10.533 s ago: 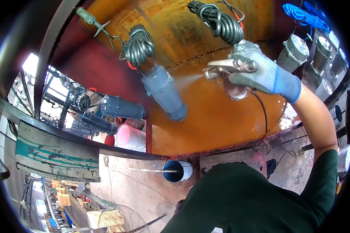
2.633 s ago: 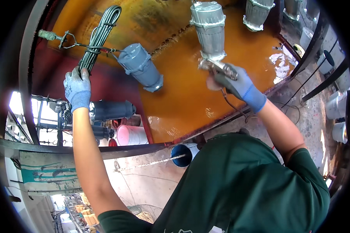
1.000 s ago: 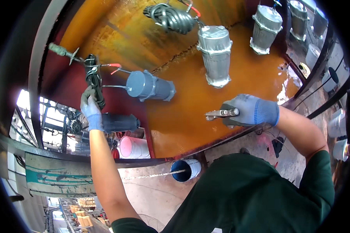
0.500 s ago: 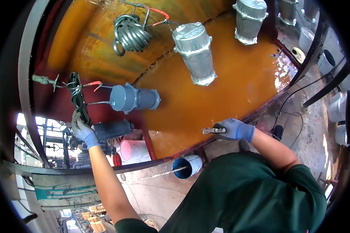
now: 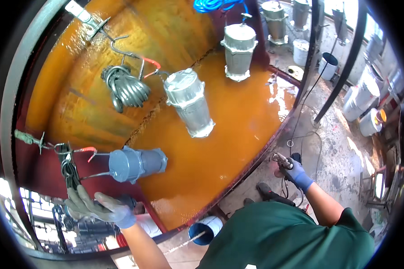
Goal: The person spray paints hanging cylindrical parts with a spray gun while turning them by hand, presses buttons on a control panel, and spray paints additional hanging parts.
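My left hand (image 5: 98, 208), in a grey-palmed blue glove, is open with fingers spread, its fingertips by the lower end of a dark bundled cable (image 5: 68, 169). I cannot tell whether they touch it. The cable hangs from a hook with a red sleeve, beside a blue-grey pump (image 5: 137, 164) tilted on its side. Off to the right, beyond the basin's rim, my right hand (image 5: 297, 175) grips a metal spray gun (image 5: 281, 160) with a hose below it. A silver pump (image 5: 189, 103) hangs farther off, near a thick coiled cable (image 5: 125, 87).
Orange-brown liquid (image 5: 220, 157) covers the bottom of a dark red basin (image 5: 251, 175). Another silver pump (image 5: 239, 53) and a blue cable coil (image 5: 217, 5) hang at the back. A blue-lined bucket (image 5: 205, 230) stands near me. Dark posts (image 5: 343, 67) and a floor hose (image 5: 318, 148) lie right.
My left hand's fingers have gone from closed around the cable's lower end to spread apart. My right hand has swung rightward with the spray gun, away from the basin. The whole view has shifted.
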{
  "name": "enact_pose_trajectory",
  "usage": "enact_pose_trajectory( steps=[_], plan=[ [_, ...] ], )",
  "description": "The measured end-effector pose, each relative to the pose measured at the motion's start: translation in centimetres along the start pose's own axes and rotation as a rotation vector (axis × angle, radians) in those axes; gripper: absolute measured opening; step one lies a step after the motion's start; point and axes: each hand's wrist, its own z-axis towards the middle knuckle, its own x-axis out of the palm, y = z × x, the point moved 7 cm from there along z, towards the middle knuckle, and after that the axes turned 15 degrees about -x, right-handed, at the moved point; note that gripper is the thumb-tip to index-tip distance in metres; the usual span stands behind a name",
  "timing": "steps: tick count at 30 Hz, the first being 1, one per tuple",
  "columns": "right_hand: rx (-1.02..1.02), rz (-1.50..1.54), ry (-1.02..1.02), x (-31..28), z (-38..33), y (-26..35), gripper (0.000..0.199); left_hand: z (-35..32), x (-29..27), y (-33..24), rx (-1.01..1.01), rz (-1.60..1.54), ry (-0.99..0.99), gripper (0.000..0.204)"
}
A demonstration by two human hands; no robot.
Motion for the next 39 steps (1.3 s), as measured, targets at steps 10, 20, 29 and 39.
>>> enact_pose_trajectory(
  steps=[10,20,29,39],
  plan=[
    [-0.285,0.131,-0.181,-2.9,1.0,7.9,0.035,5.2,8.5,-16.0,0.068,-0.544,0.425,0.060],
    [-0.576,0.148,0.003,-3.5,6.6,11.6,0.026,5.6,10.7,-19.7,0.153,-0.375,0.300,0.045],
    [-0.579,0.280,0.205,-5.6,9.4,13.0,0.028,5.9,11.3,-17.3,0.196,-0.308,0.272,0.040],
    [-0.471,0.272,0.225,-6.8,10.2,13.4,0.024,4.0,14.8,-7.4,0.116,0.083,0.273,0.062]
  ],
)
